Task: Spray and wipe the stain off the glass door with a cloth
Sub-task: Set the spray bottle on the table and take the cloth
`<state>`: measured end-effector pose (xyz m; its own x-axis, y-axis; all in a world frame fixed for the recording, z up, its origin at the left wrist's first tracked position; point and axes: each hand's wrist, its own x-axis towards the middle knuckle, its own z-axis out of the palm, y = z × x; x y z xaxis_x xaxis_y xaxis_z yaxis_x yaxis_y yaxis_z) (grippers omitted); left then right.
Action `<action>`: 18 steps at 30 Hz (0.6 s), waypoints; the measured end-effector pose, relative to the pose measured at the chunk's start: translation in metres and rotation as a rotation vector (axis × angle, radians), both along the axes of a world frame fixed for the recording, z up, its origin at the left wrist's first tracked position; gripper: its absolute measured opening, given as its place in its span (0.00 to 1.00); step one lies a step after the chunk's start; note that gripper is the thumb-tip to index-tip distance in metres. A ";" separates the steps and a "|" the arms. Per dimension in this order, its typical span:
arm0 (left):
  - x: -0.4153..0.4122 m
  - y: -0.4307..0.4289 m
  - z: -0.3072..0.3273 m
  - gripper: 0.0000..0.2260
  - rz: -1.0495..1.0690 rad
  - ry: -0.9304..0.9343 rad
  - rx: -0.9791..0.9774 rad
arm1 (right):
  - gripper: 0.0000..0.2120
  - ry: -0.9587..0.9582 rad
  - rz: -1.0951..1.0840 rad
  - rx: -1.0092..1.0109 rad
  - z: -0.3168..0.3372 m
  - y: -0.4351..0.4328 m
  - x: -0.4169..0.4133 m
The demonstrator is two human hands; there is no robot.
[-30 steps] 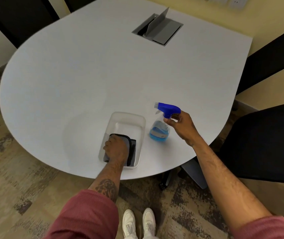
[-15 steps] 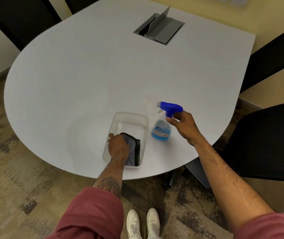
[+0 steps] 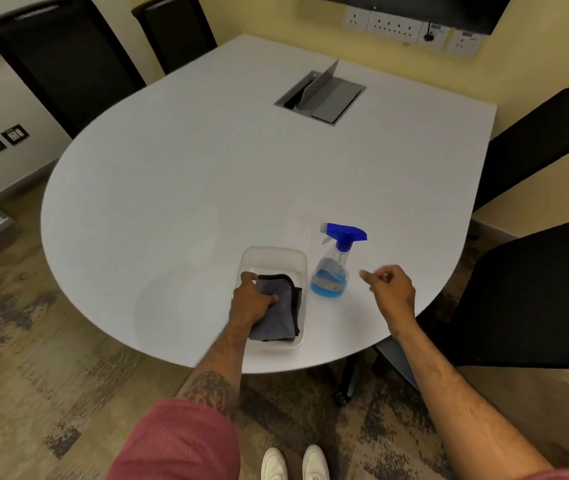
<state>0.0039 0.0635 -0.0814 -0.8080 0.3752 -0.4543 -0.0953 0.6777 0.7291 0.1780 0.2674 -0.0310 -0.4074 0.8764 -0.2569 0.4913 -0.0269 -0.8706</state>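
A clear spray bottle (image 3: 335, 268) with a blue trigger head and blue liquid stands upright on the white table (image 3: 207, 174) near its front edge. Left of it lies a clear plastic tray (image 3: 276, 256) holding a folded grey cloth (image 3: 278, 317) with a dark trim. My left hand (image 3: 250, 299) rests in the tray with fingers curled on the cloth. My right hand (image 3: 388, 284) hovers just right of the bottle, apart from it, fingers loosely bent and holding nothing. No glass door is in view.
A metal cable hatch (image 3: 321, 95) with a raised flap sits in the table's far side. Black chairs stand at the back left (image 3: 61, 57) and on the right (image 3: 532, 292). Wall sockets (image 3: 411, 26) line the yellow wall behind.
My right hand has let go of the spray bottle's neck and drawn back to the right. My left hand has closed further on the cloth. The camera has tilted up.
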 end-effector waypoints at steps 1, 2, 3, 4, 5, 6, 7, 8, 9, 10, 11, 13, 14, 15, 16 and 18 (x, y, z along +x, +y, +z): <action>-0.001 -0.002 0.009 0.29 0.028 -0.022 0.064 | 0.12 0.000 -0.015 0.008 0.001 -0.009 0.003; -0.003 -0.005 0.018 0.29 0.047 -0.040 0.121 | 0.12 0.003 0.013 0.015 0.002 -0.020 0.004; -0.005 -0.008 0.030 0.27 0.059 -0.052 0.175 | 0.12 0.018 0.067 0.021 0.007 -0.031 0.003; -0.008 -0.010 0.041 0.24 0.073 -0.068 0.229 | 0.11 0.035 0.129 0.022 0.012 -0.042 0.000; -0.011 -0.013 0.052 0.21 0.093 -0.095 0.291 | 0.11 0.059 0.188 0.023 0.018 -0.052 -0.005; -0.012 -0.017 0.066 0.19 0.110 -0.129 0.369 | 0.11 0.090 0.240 0.034 0.027 -0.062 -0.012; -0.013 -0.023 0.080 0.17 0.118 -0.171 0.458 | 0.10 0.130 0.277 0.044 0.037 -0.070 -0.019; -0.013 -0.030 0.095 0.17 0.114 -0.217 0.552 | 0.08 0.175 0.293 0.039 0.048 -0.077 -0.027; -0.012 -0.037 0.109 0.18 0.104 -0.264 0.642 | 0.07 0.218 0.302 0.018 0.059 -0.084 -0.035; -0.012 -0.045 0.123 0.18 0.095 -0.309 0.724 | 0.08 0.255 0.321 -0.022 0.070 -0.090 -0.043; -0.010 -0.054 0.135 0.18 0.089 -0.347 0.795 | 0.13 0.293 0.353 -0.087 0.080 -0.095 -0.050; -0.005 -0.070 0.157 0.18 0.082 -0.402 0.911 | 0.20 0.356 0.423 -0.244 0.098 -0.107 -0.060; -0.002 -0.078 0.166 0.18 0.075 -0.419 0.953 | 0.21 0.367 0.458 -0.289 0.106 -0.112 -0.062; 0.003 -0.085 0.175 0.17 0.065 -0.421 0.976 | 0.20 0.358 0.495 -0.289 0.112 -0.117 -0.064; 0.008 -0.091 0.182 0.16 0.050 -0.403 0.974 | 0.18 0.339 0.536 -0.255 0.117 -0.122 -0.065; 0.021 -0.100 0.195 0.17 0.024 -0.314 0.911 | 0.15 0.323 0.596 -0.178 0.128 -0.135 -0.063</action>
